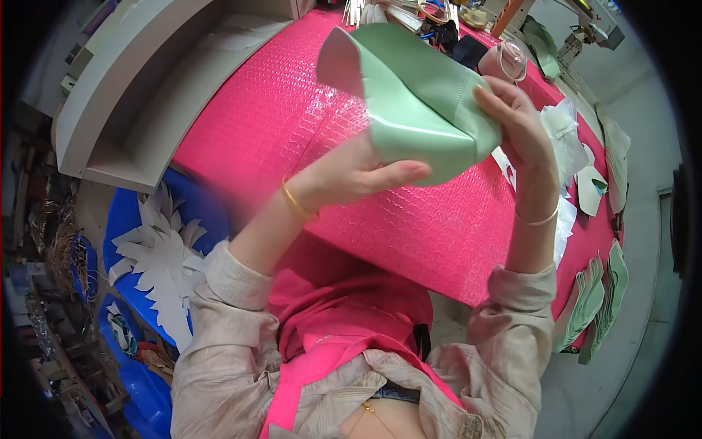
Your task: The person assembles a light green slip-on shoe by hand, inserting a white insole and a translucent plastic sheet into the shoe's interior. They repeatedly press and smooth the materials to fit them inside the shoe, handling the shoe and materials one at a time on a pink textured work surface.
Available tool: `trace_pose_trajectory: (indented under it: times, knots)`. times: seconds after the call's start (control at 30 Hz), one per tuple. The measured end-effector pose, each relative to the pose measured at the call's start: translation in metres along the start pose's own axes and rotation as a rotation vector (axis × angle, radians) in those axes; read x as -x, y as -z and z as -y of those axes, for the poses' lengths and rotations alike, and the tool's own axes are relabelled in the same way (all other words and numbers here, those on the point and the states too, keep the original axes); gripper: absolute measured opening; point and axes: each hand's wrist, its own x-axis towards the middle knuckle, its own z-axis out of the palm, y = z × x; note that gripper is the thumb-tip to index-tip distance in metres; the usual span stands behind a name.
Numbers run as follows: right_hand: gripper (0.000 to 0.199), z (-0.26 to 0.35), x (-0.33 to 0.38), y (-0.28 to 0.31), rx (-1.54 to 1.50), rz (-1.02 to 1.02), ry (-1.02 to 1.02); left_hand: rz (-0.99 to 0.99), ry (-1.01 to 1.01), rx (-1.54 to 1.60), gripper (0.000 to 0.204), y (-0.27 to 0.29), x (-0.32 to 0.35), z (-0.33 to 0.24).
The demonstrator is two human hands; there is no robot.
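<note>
The head-worn fisheye view looks down from above. It faces the pink counter [256, 110] at close range.

The folded piece [428, 135] is pale mint green (kinda darker up top) — tabletop [431, 241] is hot pink, repeating bumpy pattern — big tub [126, 206] bright blue, apron [344, 311] pink too.

Shows a table [256, 110] in a glossy, textured pink covering. Carries a pink rounded container [503, 63]. Bears a dark item [468, 51] just left of the container, crumpled white sheets [561, 143] on its near side, and, well apart nearer still, layered pale-green pieces [583, 296].
</note>
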Motion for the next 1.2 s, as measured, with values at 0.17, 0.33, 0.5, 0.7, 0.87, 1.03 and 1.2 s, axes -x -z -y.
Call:
trace_pose_trajectory:
  times: [0.17, 0.33, 0.5, 0.7, 0.87, 1.03, 1.2]
  knots:
    - [0.025, -0.021, -0.005, -0.006, 0.032, -0.153, -0.061, -0.26, 0.133, 0.895, 0.041, -0.052, 0.029, 0.051]
    - [0.026, -0.025, -0.009, -0.02, 0.085, -0.261, -0.015, -0.422, 0.086, 1.204, 0.035, -0.077, 0.034, 0.049]
    - [0.025, -0.02, -0.018, -0.021, 0.266, -0.244, 0.044, -0.487, 0.059, 1.249, 0.035, -0.084, 0.037, 0.047]
    - [0.024, -0.013, -0.015, -0.031, 0.397, 0.082, 0.178, -0.408, 0.239, 1.468, 0.042, -0.078, 0.058, 0.058]
    - [0.023, 0.012, -0.012, -0.029, 1.024, 0.557, 0.309, -0.727, 0.277, 1.171, 0.034, -0.052, 0.067, 0.112]
    - [0.015, -0.012, 0.009, -0.016, 1.331, 0.668, 0.23, -0.666, 0.787, 0.445, 0.019, -0.041, 0.13, 0.069]
    - [0.039, -0.04, 0.005, -0.073, 0.018, 0.268, -0.049, -0.678, 0.181, -0.727, 0.022, -0.077, 0.092, 0.041]
